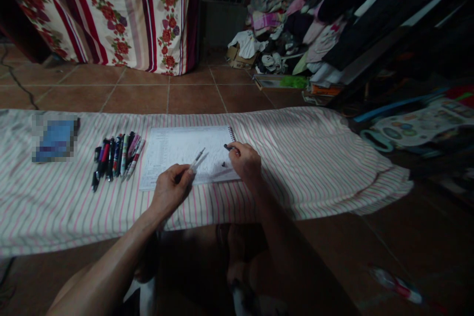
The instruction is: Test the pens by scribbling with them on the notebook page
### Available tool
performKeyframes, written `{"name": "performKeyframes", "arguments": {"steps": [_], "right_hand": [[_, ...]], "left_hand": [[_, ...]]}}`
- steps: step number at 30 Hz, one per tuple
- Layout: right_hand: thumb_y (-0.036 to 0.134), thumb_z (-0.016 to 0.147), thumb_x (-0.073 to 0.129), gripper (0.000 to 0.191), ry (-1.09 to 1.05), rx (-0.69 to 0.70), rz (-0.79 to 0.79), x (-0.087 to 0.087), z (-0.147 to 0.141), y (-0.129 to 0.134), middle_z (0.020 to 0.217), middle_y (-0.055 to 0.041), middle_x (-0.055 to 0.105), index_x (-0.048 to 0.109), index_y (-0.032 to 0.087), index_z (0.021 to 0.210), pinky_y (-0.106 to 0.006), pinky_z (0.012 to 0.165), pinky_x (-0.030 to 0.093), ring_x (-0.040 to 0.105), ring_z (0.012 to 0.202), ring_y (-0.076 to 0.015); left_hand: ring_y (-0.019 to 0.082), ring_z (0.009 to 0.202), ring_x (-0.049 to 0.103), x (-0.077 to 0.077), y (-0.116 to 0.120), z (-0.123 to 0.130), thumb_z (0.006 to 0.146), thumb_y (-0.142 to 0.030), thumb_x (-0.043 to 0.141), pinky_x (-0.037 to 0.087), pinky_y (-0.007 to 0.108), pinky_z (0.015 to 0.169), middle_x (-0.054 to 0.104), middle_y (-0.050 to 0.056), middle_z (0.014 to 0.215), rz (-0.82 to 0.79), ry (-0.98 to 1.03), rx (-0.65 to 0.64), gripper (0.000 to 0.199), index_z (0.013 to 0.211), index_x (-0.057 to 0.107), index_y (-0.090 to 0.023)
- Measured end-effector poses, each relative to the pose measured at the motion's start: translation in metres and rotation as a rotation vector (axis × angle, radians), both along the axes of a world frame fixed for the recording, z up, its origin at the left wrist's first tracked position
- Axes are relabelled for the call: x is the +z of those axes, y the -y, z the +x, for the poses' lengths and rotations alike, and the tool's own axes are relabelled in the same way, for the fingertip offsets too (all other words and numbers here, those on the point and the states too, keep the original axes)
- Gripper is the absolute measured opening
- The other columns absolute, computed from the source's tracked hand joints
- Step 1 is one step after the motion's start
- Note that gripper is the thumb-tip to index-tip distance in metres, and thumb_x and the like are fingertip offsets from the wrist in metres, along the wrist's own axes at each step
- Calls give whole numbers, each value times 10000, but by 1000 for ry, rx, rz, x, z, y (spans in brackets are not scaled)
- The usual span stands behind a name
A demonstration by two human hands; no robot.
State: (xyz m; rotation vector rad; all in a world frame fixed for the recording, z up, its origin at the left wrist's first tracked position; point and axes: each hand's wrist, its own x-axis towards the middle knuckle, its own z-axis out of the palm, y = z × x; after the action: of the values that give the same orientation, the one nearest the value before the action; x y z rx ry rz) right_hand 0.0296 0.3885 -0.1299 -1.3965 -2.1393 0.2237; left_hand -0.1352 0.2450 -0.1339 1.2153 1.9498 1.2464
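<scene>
Left hand (171,186), closed, grips clear pen (198,160); right hand (246,160), pinched, grips dark piece (227,147). Notebook (185,140) beneath: print illegible. Cloth (307,158) extends rightward.

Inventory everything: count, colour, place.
Notebook: one, white, centre
Cloth: one, pink-striped, beneath notebook
Pens: about twelve, mixed, left
Pen part: one, clear, over notebook
Small stick: one, dark, notebook right
Fragment: one, dark, on notebook
Blurred item: one, blue, left
Curtain: one, cream-red, back left
Clothes: many, mixed, back right
Box: one, brown, back
Floor: one, brown, around
Blurry object: one, reddish, bottom right
Left hand: one, bare, centre
Right hand: one, bare, notebook right
</scene>
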Motion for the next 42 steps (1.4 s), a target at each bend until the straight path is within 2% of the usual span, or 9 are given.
{"name": "performKeyframes", "arguments": {"steps": [6,9,14,16,23,28,32,37,42], "right_hand": [[97,725,463,283,-85,-13,-59,5,0,-3,787,-72,625,716,182,818,-286,759,440,579,765,-190],[118,701,485,229,-280,35,-124,4,0,-8,754,-58,640,698,164,771,-280,757,458,597,753,-176],[253,689,555,210,-676,141,-397,4,-5,-11,679,-3,626,645,161,855,-237,556,435,576,591,-131],[284,681,579,225,-797,194,-490,7,-8,-8,662,6,616,630,158,860,-223,537,418,559,575,-114],[285,596,676,339,-1063,266,-642,25,-21,0,846,-18,630,571,183,902,-255,697,470,600,784,-127],[274,588,691,294,-1137,334,-751,32,-23,5,773,8,610,605,177,852,-227,643,432,549,698,-97],[283,586,721,315,-1193,323,-833,37,-22,8,724,29,601,659,180,877,-207,564,368,481,600,-65],[293,562,761,329,-1225,235,-898,40,-23,11,759,10,637,677,198,865,-217,579,376,553,669,-93],[284,578,764,309,-1213,257,-912,35,-27,13,772,5,651,685,198,865,-215,619,408,589,699,-96]], "left_hand": [[195,732,621,-1,0,-1,792,-456,538,481,302,655,682,48,774,-5,20,4,347,925,700,-179],[193,737,623,0,0,-1,797,-449,537,477,302,673,687,43,780,5,-8,-4,334,919,701,-185],[194,761,624,1,-1,-1,810,-439,527,472,309,705,688,43,803,11,-32,-12,322,913,698,-187],[197,780,624,1,-1,-1,812,-434,525,470,312,718,686,45,814,13,-32,-19,318,911,695,-185],[197,779,621,0,0,-1,823,-438,512,464,310,709,680,47,816,12,-56,-20,328,919,694,-183],[192,780,618,2,1,-4,828,-431,506,462,309,718,678,50,822,4,-74,-25,335,931,688,-169],[195,780,616,2,2,-5,832,-441,491,465,315,717,679,51,823,-2,-98,-32,352,934,688,-168],[196,793,620,0,3,-5,832,-448,494,468,319,731,685,50,837,18,-121,-31,344,926,697,-187],[181,745,617,-3,3,-2,839,-457,490,468,295,681,675,39,799,11,-109,-45,346,943,692,-195]]}}
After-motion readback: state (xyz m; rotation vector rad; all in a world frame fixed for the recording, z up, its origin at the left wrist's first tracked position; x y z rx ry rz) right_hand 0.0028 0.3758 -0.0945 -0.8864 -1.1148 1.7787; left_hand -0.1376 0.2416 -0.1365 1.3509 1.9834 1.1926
